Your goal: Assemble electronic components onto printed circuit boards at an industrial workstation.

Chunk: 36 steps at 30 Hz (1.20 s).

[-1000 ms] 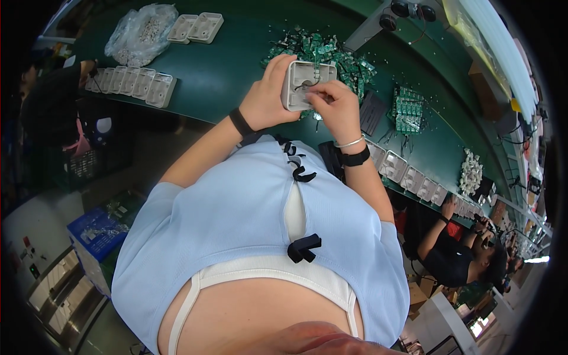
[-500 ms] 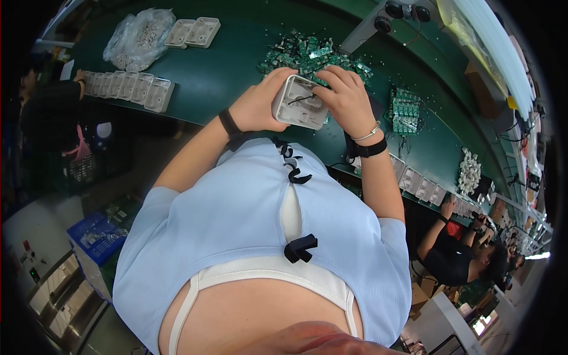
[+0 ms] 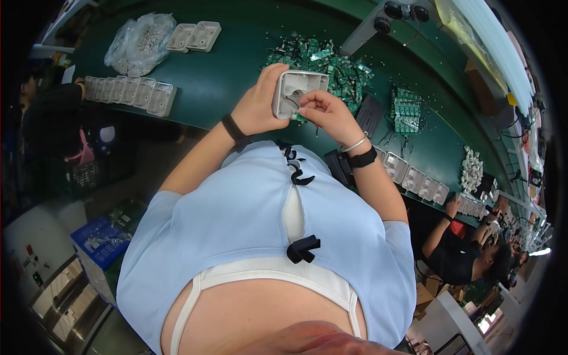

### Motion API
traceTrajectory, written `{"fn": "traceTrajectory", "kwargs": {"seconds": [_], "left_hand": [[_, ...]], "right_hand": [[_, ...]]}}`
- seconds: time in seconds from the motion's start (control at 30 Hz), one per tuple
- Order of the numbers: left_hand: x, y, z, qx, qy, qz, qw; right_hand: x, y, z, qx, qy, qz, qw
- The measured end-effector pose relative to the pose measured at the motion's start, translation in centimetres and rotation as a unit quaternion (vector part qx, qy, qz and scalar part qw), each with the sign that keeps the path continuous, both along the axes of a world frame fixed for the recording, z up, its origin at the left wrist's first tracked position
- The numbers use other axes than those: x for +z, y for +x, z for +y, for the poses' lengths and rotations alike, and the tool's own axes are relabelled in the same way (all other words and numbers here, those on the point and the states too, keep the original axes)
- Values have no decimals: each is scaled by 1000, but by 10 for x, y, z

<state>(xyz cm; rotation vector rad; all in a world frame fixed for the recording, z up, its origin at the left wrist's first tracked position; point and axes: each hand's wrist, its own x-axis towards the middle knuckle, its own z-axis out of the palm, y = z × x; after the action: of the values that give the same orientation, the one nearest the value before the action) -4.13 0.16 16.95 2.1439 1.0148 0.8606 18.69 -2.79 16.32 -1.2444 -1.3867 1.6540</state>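
Note:
My left hand (image 3: 260,102) grips a pale grey, open-topped plastic housing (image 3: 283,89) by its left side, tilted up over the table edge. Inside the housing a thin dark wire (image 3: 290,100) curves toward the fingertips of my right hand (image 3: 327,114). That hand is closed in a pinch at the housing's lower right corner, apparently on the wire. A small bit of green shows just under the fingertips; my fingers cover most of it. Behind the housing lies a heap of green circuit boards (image 3: 349,74) with dark wires.
A stack of boards (image 3: 406,111) lies to the right, beside a dark block (image 3: 370,112). Housings line the table edge at left (image 3: 160,99) and right (image 3: 414,180). At the back left are a clear bag of small parts (image 3: 139,44) and two housings (image 3: 204,36). Co-workers sit at both sides.
My right hand has moved down and left, from the housing's upper right side to its lower right corner. The housing has turned slightly in my left hand, which keeps its hold.

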Motion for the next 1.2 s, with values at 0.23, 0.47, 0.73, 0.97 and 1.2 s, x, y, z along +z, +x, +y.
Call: {"fn": "traceTrajectory", "kwargs": {"seconds": [0.23,0.47,0.73,0.97,1.2], "left_hand": [[-1,-2,-1,51,1,-12,999],[-2,1,-4,89,27,-30,995],[-12,-4,-1,101,-38,-89,990],[-24,-6,4,110,-156,-172,966],[-23,-7,7,106,-176,-164,965]], "right_hand": [[9,-9,-15,-41,76,-55,995],[20,-17,-15,-75,217,-58,972],[19,-18,-10,-38,439,-185,878],[16,-15,-5,-34,375,-108,920],[8,-16,-1,-20,363,-80,928]]}}
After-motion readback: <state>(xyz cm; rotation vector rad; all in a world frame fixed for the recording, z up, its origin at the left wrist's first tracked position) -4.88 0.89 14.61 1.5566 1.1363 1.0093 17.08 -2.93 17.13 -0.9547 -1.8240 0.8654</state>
